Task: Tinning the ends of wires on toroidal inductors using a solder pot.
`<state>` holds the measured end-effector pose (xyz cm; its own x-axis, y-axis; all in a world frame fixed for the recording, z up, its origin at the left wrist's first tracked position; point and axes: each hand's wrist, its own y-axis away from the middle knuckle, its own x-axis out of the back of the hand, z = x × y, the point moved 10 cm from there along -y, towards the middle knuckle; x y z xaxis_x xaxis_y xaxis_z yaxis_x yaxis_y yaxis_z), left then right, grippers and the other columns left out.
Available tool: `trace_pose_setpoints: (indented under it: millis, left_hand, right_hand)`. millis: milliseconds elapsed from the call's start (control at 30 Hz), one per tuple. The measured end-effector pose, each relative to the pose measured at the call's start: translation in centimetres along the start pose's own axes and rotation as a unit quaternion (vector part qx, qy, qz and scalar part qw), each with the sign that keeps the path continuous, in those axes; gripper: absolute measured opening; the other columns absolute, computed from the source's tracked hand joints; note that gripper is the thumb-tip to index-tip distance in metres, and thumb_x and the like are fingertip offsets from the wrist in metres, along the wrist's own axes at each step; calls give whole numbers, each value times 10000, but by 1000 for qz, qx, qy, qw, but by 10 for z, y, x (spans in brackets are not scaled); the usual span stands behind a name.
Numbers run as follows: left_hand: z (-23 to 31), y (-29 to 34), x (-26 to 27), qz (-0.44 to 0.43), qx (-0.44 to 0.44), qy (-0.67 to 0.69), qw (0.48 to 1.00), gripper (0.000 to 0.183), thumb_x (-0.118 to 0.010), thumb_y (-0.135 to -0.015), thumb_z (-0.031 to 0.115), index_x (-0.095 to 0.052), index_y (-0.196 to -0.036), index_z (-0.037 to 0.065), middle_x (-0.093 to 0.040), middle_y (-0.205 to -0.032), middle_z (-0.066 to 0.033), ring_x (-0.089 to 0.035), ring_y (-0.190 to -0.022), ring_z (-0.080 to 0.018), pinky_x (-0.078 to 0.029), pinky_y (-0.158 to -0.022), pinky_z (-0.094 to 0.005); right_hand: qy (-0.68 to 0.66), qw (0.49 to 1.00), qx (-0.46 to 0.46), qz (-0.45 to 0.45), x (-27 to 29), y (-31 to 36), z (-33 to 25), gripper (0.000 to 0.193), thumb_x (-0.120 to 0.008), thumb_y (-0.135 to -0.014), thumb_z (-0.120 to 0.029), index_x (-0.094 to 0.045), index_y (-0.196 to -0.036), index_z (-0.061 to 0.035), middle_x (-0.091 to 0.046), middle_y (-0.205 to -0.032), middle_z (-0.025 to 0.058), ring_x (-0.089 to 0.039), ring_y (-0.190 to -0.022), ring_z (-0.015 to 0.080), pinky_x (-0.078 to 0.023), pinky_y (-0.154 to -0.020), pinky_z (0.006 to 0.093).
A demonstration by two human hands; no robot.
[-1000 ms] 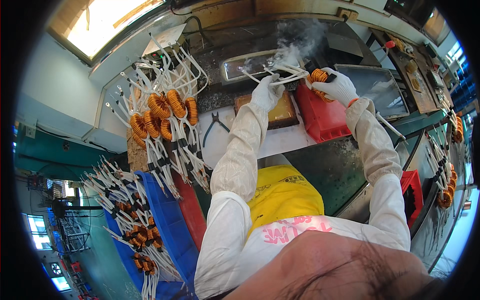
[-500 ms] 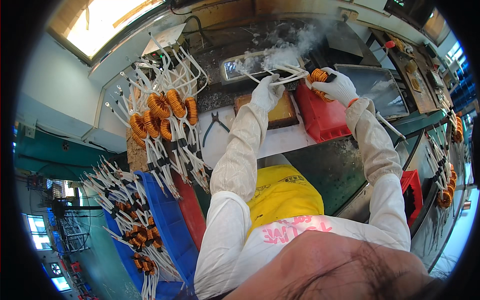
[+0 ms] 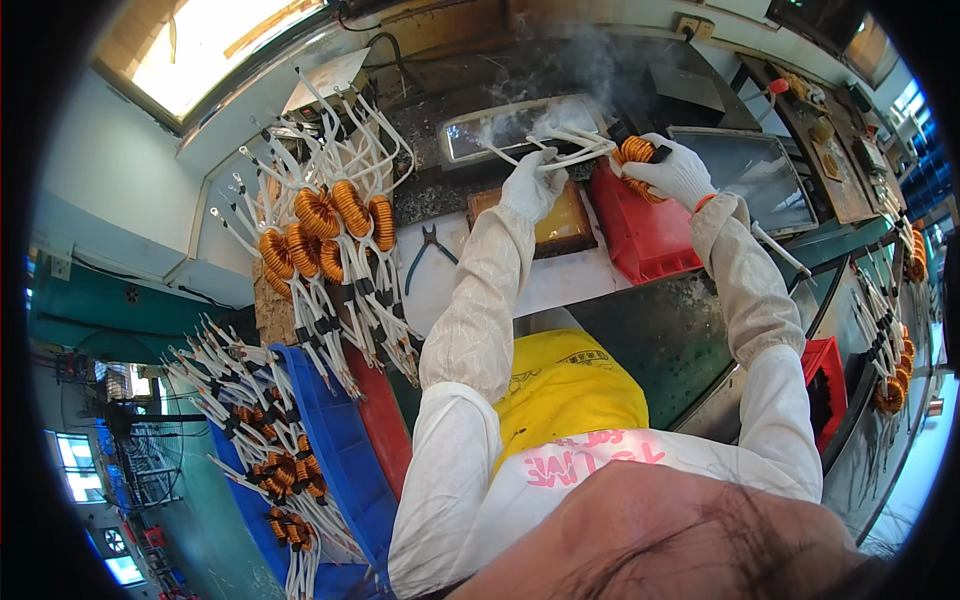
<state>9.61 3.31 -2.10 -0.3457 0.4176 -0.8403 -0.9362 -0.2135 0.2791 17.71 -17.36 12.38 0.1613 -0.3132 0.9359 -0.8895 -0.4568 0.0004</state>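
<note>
Both my hands wear white gloves. In my right hand (image 3: 680, 172) is a toroidal coil (image 3: 636, 165) wound with orange copper wire, the fingers closed round its near side. My left hand (image 3: 533, 186) pinches the coil's white sleeved leads (image 3: 580, 150), which reach left from the winding. The lead ends lie over or close to a shiny rectangular solder pot (image 3: 520, 128), from which smoke rises. Whether the tips touch the molten surface, I cannot tell. Just below my left hand is a square tray of amber liquid (image 3: 565, 222).
Many similar coils (image 3: 318, 212) with white leads are heaped at the left, above a blue crate (image 3: 335, 430) holding more. Cutting pliers (image 3: 430, 255) lie on the white sheet. A red bin (image 3: 640, 225) stands below the coil; more coils (image 3: 888, 395) hang far right.
The smoke over the solder pot has thinned and drifted. My hands and the coil hold almost the same place.
</note>
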Motion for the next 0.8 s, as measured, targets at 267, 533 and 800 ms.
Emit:
trace_pose_setpoints:
  millis: [267,533,800]
  left_hand:
    - [1,2,-1,9,-7,-6,1000,303,-498,-996,201,-593,-1155,-38,-610,-1035,-161,-619,-791,-242,-585,-663,-293]
    - [-2,-4,4,-10,6,11,1000,297,-498,-996,201,-596,-1149,-34,-614,-1020,-159,-619,-790,-241,-586,-659,-290]
    - [-2,-1,1,2,3,-6,1000,289,-500,-995,197,-594,-1145,-32,-615,-1026,-161,-621,-784,-243,-587,-662,-296]
  right_hand:
    - [4,1000,-13,-9,1,2,0,756,-700,-677,-634,-587,-1308,-233,-687,-1117,158,-656,-1043,343,-519,-901,409]
    - [5,1000,4,-1,1,1,-3,753,-700,-678,-628,-597,-1296,-210,-692,-1106,156,-658,-1034,345,-519,-898,407]
    - [5,1000,0,-5,2,2,-4,732,-696,-692,-621,-596,-1288,-209,-692,-1094,156,-659,-1019,349,-523,-883,407]
